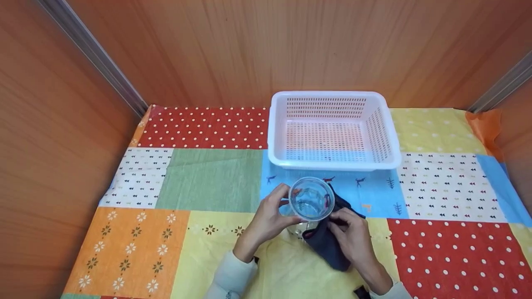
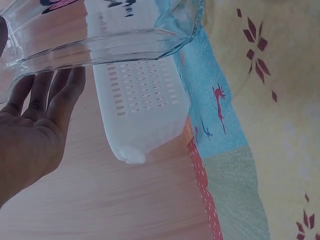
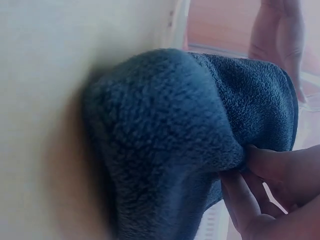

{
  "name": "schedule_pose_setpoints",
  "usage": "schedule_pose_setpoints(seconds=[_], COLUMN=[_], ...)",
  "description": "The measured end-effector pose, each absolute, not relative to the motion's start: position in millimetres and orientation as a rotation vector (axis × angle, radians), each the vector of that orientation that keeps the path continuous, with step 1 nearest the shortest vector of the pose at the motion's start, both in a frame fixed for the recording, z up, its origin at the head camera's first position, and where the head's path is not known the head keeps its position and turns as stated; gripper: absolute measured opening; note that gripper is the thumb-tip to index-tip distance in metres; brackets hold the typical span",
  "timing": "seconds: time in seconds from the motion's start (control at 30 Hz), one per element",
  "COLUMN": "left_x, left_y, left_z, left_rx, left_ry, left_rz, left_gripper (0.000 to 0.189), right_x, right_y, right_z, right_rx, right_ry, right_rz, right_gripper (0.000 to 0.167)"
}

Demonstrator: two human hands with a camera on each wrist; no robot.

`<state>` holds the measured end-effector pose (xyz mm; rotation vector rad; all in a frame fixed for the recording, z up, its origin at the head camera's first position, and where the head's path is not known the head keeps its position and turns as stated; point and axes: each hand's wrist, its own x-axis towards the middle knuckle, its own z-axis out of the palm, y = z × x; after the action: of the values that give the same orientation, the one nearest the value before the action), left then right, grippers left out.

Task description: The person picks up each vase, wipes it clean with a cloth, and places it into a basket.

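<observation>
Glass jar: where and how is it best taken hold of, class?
The glass jar is probably best gripped outside near its rim, left hand curving round from the left: that rim is circular, and the dark cloth in the right hand occupies the right side.

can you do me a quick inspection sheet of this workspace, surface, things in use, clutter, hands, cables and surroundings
Surface: patchwork tablecloth with patterned patches, some creases showing
Things in use: clear glass jar, held; dark fuzzy cloth, bunched at the jar's right side
Clutter: no stray items seen; a white plastic basket stands on the tablecloth beyond the hands
Left hand: the left hand holds the jar, thumb near the rim
Right hand: the right hand pinches the cloth between thumb and fingers
Cables: nothing seen
Surroundings: wood-look panels at the back and both sides, metal strips at the corners
</observation>
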<state>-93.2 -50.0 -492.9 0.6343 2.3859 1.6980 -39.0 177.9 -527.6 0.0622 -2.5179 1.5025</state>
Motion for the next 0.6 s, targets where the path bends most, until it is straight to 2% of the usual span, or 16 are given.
schedule_pose_setpoints(seconds=[0.33, 0.6], left_x=[-92.4, -93.8], left_y=[-49.8, -50.2], left_z=[-493.2, -494.2], left_rx=[0.622, 0.640], left_ry=[2.366, 2.386], left_rz=[1.703, 1.711], left_gripper=[0.058, 0.055], right_x=[-36.7, -37.9], right_y=[177.6, 171.7], right_z=[-529.0, -506.8], right_rx=[0.058, 0.132], right_ry=[-2.540, -2.434], right_rz=[1.479, 1.439], right_gripper=[0.024, 0.029])
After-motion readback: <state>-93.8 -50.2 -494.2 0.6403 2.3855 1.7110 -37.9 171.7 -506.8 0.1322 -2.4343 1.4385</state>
